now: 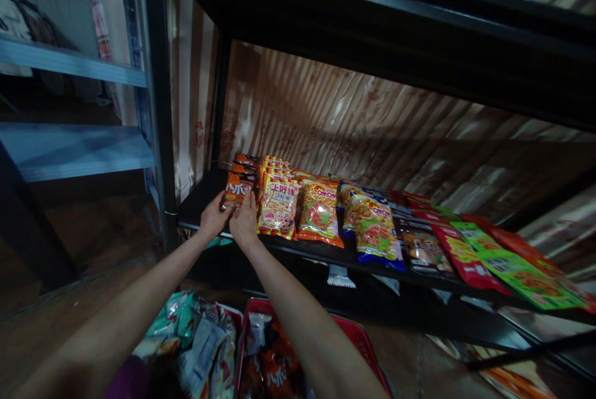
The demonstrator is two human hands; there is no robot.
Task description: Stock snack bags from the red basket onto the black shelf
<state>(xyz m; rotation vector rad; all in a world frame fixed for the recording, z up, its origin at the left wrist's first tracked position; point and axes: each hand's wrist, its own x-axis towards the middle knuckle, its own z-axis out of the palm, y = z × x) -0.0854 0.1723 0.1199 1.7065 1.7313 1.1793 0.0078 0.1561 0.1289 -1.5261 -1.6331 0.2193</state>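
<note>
Both hands are at the left end of a black shelf (pixel 326 252), holding a small orange-and-brown snack bag (pixel 239 187) upright between them. My left hand (pixel 215 215) grips its lower left side. Against its lower right side, my right hand (pixel 244 216) presses with its fingers. Behind this bag stand more orange snack bags (pixel 244 165) of the same look in a row. Just right of my right hand is a row of yellow-and-red snack bags (pixel 279 203). An orange-and-yellow bag (pixel 320 210) stands beside those.
Further right lie blue-edged bags (pixel 376 228), a dark brown bag (pixel 424 247) and green bags (pixel 521 265). Below the shelf, a red basket (pixel 358 337) holds orange bags; another to its left holds green and white packs (pixel 179 318). A blue metal rack (pixel 74 151) stands left.
</note>
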